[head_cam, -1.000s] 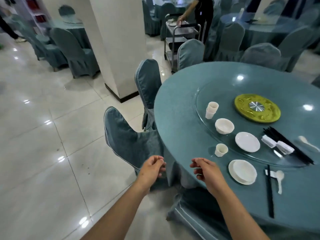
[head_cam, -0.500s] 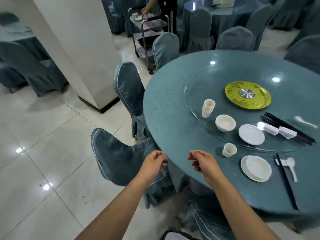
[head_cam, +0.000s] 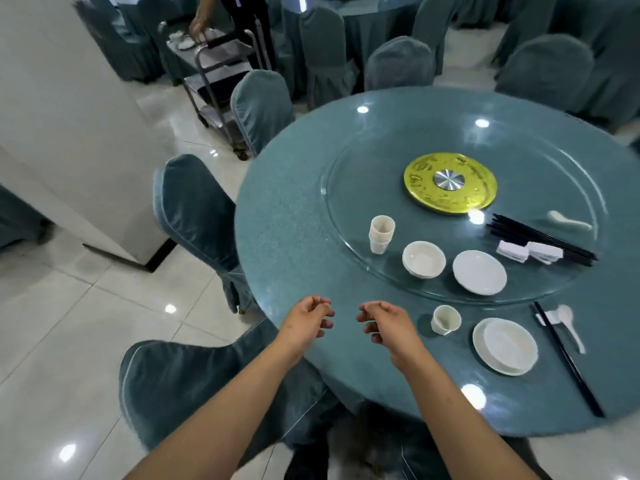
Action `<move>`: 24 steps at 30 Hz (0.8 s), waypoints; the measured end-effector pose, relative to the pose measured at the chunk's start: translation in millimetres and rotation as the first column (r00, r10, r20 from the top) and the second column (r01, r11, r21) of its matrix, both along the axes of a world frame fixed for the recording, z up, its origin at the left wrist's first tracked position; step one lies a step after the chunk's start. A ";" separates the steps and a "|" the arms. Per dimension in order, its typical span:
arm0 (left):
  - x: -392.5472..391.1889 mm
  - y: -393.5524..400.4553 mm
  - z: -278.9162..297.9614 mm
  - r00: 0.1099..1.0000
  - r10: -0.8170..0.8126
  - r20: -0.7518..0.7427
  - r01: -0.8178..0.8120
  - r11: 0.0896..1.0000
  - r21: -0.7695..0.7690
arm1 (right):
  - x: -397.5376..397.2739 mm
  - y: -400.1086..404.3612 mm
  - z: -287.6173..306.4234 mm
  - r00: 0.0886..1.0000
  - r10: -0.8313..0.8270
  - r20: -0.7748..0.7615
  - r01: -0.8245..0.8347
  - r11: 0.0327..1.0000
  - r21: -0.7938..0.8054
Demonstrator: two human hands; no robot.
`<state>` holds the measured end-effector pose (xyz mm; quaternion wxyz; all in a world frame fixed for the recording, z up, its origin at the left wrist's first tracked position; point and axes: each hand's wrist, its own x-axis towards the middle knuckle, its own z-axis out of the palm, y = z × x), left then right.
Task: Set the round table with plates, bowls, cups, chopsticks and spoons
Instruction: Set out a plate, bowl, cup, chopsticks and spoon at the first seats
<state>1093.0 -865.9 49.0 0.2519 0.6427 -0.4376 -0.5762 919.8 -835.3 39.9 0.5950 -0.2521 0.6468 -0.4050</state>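
The round table (head_cam: 298,237) has a blue cloth and a glass turntable (head_cam: 554,168). On the glass stand a stack of cups (head_cam: 381,234), a stack of bowls (head_cam: 424,259), a stack of plates (head_cam: 479,271), black chopsticks (head_cam: 540,239), white rests (head_cam: 530,251) and a spoon (head_cam: 568,220). One place is laid at the near edge: a cup (head_cam: 446,319), a bowl on a plate (head_cam: 505,346), chopsticks (head_cam: 568,360) and a spoon (head_cam: 571,325). My left hand (head_cam: 304,322) and right hand (head_cam: 384,325) hover over the table's near edge, fingers loosely curled, holding nothing.
Covered chairs (head_cam: 197,216) ring the table; one (head_cam: 173,379) stands just under my arms. A white pillar (head_cam: 62,133) rises at left. A person stands at a steel cart (head_cam: 221,74) behind. A gold disc (head_cam: 450,183) marks the turntable's centre.
The view has swung right and closer over the table. Both hands have moved from beside the table's edge to above the cloth, still holding nothing.
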 end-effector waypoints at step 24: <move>-85.3 -261.4 -71.7 0.853 -0.449 0.267 0.468 0.884 -0.012 | -53.6 -175.9 -86.9 0.739 0.352 -0.575 -0.186 0.926 0.328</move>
